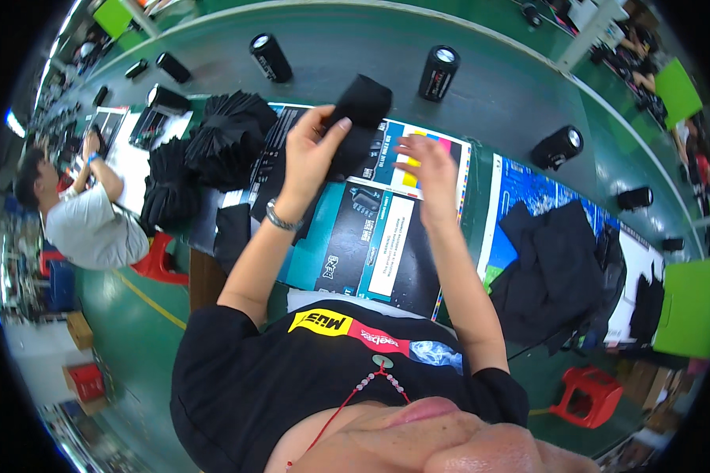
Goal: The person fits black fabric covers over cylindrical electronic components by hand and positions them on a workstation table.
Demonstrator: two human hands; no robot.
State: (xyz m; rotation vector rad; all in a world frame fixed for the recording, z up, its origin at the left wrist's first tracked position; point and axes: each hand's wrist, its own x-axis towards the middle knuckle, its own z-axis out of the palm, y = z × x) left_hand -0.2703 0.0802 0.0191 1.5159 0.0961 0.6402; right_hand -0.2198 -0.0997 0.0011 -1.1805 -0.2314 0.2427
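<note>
My left hand is closed around a folded black cloth piece, its thumb resting on top. The cloth is raised over the printed sheets on the table, and its lower part hangs beside my fingers. To the right, my right hand is apart from the cloth, fingers spread and nothing in it, slightly blurred. Beneath both hands lie the colourful printed sheets. Bundled stacks of black cloth sit to the left of my left hand.
Several black cylinders with pale round ends, one straight ahead, stand or lie along the grey belt. At right is a heap of black cloth. A co-worker sits at left; a red stool stands lower right.
</note>
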